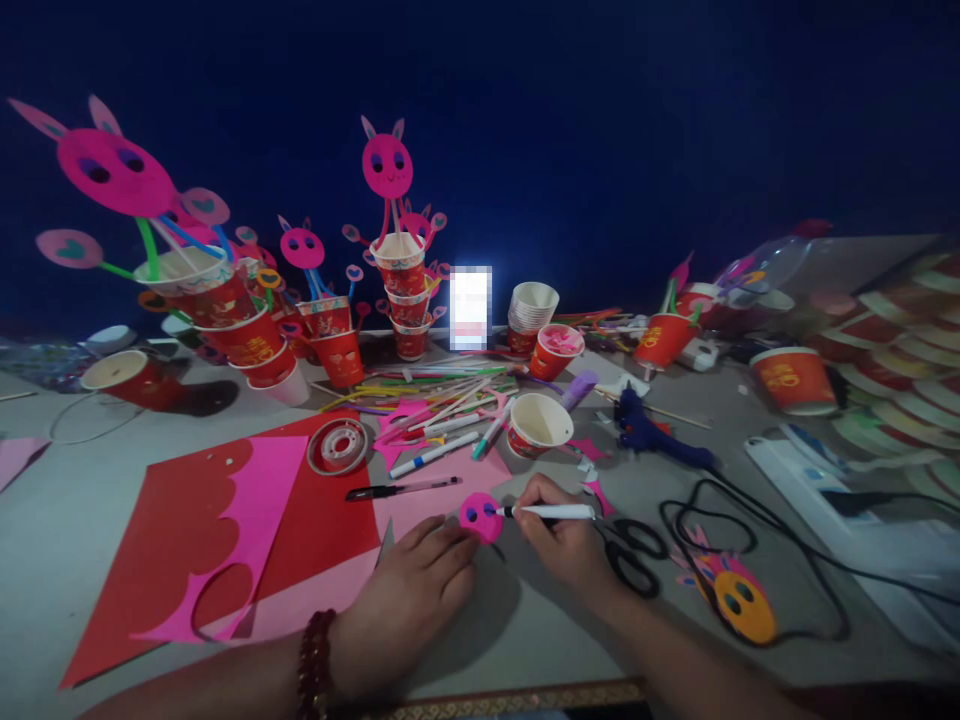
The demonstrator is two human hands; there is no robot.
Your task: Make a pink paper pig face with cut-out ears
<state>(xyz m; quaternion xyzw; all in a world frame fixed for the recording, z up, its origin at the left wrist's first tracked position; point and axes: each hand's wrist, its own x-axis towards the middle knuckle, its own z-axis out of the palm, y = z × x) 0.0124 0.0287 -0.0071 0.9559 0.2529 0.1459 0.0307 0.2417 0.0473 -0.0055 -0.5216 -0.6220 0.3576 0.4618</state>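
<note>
While right grip [556, 538] clamps marker [566, 511], left grip [411, 608] flat on edge of pink disc [481, 520], scissors [625, 546] crowding right grip.

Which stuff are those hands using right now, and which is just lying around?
Being used:
white marker, in the right hand
pink face, at the left hand's fingertips

Lying about:
black pen
black scissors
blue glue gun
</note>
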